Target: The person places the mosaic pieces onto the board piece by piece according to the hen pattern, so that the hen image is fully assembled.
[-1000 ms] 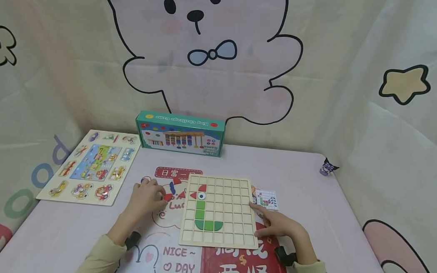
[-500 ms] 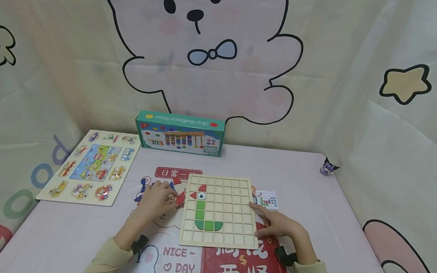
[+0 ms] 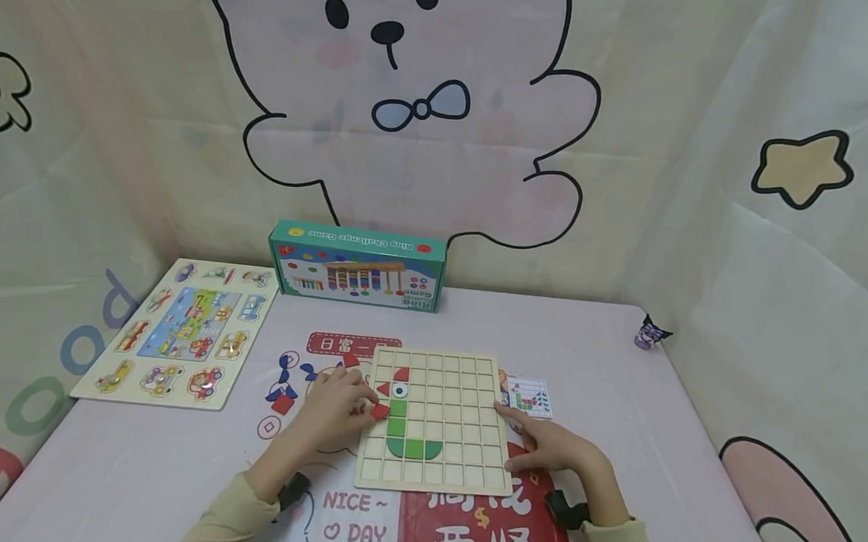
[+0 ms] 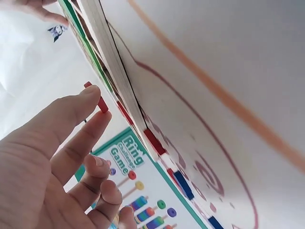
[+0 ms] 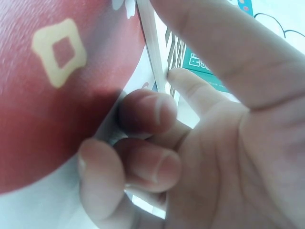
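My left hand (image 3: pixel 335 404) pinches a small red piece (image 4: pixel 101 101) between thumb and index finger, its other fingers loosely curled. In the head view this piece sits right at the left edge of a pale wooden grid board (image 3: pixel 459 476). On the board, green pieces (image 3: pixel 396 426) form an L-like shape, topped by a white eye piece (image 3: pixel 399 390) and red pieces (image 3: pixel 401 374). My right hand (image 3: pixel 558 444) touches the board's right edge with index finger and thumb spread apart; its remaining fingers bend loosely in the right wrist view.
Loose blue pieces (image 3: pixel 283 369) and a red piece (image 3: pixel 281 404) lie left of the board. A printed pattern card (image 3: pixel 532 397) lies partly behind its right edge. Farther off are a picture puzzle board (image 3: pixel 166 387), a green game box (image 3: pixel 355 270) and a small purple wrapped item (image 3: pixel 650 334).
My left hand has moved right with the red piece, from the loose pieces to the grid board's left edge, uncovering blue and red pieces. The right hand and board stay put.
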The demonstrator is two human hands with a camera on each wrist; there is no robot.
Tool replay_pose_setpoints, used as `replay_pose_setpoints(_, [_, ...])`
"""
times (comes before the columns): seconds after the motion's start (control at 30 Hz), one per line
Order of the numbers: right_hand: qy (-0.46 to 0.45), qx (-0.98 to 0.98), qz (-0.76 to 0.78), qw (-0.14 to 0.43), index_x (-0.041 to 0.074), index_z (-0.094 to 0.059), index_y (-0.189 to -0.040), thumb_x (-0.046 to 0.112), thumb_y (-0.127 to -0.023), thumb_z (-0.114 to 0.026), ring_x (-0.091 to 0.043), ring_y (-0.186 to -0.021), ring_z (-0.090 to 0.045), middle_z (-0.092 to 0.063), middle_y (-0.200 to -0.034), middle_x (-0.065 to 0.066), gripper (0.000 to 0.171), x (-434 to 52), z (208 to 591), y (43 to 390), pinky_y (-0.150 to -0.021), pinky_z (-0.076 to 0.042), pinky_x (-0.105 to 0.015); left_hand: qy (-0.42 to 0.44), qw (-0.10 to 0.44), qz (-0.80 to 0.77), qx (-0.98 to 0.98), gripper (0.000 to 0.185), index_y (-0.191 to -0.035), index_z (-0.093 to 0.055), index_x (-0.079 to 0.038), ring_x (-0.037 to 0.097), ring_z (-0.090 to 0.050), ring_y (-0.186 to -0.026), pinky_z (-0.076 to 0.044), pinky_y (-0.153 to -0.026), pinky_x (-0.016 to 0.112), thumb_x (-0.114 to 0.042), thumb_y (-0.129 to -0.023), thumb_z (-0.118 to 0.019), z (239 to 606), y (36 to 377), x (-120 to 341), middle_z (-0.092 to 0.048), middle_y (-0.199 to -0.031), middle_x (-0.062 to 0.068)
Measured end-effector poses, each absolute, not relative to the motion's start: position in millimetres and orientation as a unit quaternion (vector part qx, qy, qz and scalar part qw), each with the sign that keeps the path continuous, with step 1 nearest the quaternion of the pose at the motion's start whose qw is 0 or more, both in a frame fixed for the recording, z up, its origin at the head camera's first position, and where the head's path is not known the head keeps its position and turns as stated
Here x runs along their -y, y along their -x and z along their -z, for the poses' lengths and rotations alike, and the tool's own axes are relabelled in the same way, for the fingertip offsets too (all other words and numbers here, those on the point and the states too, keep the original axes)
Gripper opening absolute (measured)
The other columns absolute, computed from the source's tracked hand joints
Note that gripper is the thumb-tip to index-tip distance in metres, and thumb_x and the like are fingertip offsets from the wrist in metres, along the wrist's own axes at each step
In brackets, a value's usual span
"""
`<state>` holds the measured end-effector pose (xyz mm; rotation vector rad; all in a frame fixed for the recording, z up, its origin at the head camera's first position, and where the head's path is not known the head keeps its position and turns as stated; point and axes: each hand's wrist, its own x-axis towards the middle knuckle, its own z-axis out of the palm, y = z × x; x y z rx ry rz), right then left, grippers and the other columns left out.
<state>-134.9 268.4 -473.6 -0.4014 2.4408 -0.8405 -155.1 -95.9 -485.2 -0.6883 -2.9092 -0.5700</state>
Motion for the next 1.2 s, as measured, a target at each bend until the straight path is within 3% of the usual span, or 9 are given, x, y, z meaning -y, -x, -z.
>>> replay_pose_setpoints(0.3, [0.154, -0.902, 0.310, 0.260, 0.018, -0.031, -0.145, 0.038, -0.073, -0.076, -0.019, -0.089, -0.052, -0.053, -0.122, -0.017, 0.087, -268.7, 474.9, 135.5, -0.071, -0.049, -0.035, 0.266, 0.037, 0.186, 0.945, 0.018, -0.088, -0.073, -0.025, 0.011, -0.037, -0.078, -0.029, -0.070, 0.034, -0.033, -0.071, -0.076, 486.5, 154.3, 83.0, -0.053, -0.081, -0.008])
replay_pose_setpoints(0.9, [0.149, -0.904, 0.306, 0.258, 0.018, -0.032, -0.144, 0.038, -0.072, -0.076, -0.019, -0.088, -0.052, -0.054, -0.119, -0.016, 0.087, -268.5, 474.9, 134.5, -0.070, -0.050, -0.036, 0.338, 0.003, 0.156, 0.928, 0.017, -0.093, -0.072, -0.030, 0.013, -0.040, -0.086, -0.035, -0.084, 0.042, -0.032, -0.077, -0.072, 482.6, 157.4, 67.0, -0.056, -0.090, -0.008])
replay_pose_setpoints(1.2, [0.151, -0.907, 0.296, 0.258, 0.018, -0.031, -0.144, 0.040, -0.073, -0.075, -0.018, -0.089, -0.053, -0.053, -0.123, -0.018, 0.087, -269.4, 474.8, 135.0, -0.071, -0.049, -0.033, 0.341, 0.015, 0.159, 0.927, 0.010, -0.088, -0.072, -0.029, 0.012, -0.039, -0.085, -0.034, -0.081, 0.039, -0.033, -0.079, -0.070, 481.8, 161.9, 61.5, -0.056, -0.088, -0.010])
